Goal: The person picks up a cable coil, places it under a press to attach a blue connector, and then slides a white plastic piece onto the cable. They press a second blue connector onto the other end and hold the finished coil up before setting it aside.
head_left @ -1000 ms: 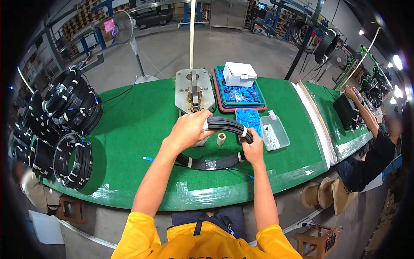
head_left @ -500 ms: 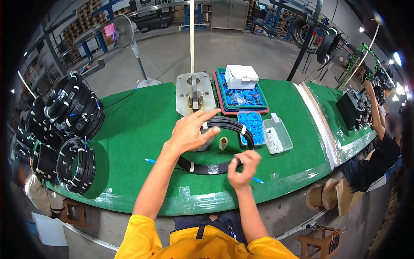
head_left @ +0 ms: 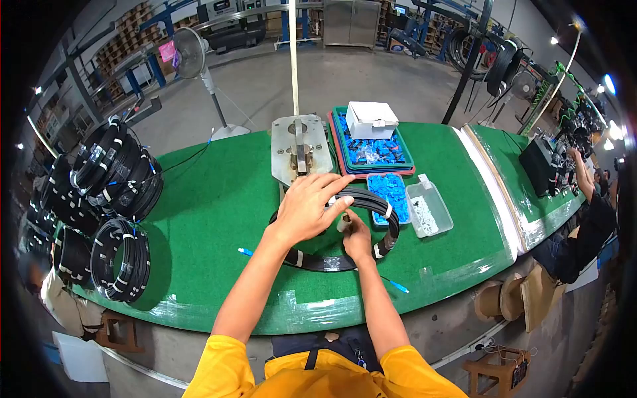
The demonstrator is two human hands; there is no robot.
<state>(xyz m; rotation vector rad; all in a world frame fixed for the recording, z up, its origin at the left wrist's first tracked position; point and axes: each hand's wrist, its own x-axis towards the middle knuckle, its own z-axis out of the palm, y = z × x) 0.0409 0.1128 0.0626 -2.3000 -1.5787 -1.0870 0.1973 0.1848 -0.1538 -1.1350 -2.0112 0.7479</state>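
Note:
A coil of black cable [head_left: 323,262] with white bands and clear tape stands out against the green table, and a blue-tipped cable end shows on each side of it. Across the coil's upper left lies my left hand [head_left: 307,205], fingers spread and resting on the cable. My right hand [head_left: 357,239] reaches inside the ring, its fingers closed around a small pale cylinder [head_left: 344,223]. Just beyond my left hand is a metal plate fixture [head_left: 283,156] with an upright bar.
Behind the coil at right are a tray of blue parts [head_left: 405,156] under a white box [head_left: 371,120], a smaller blue-parts bin [head_left: 387,190] and a clear container [head_left: 440,221]. More cable coils [head_left: 121,262] are stacked at left. A co-worker's arm [head_left: 584,176] shows at far right.
My right hand has moved from the coil's right side into the ring, onto the pale cylinder. My left hand and the coil have shifted slightly right.

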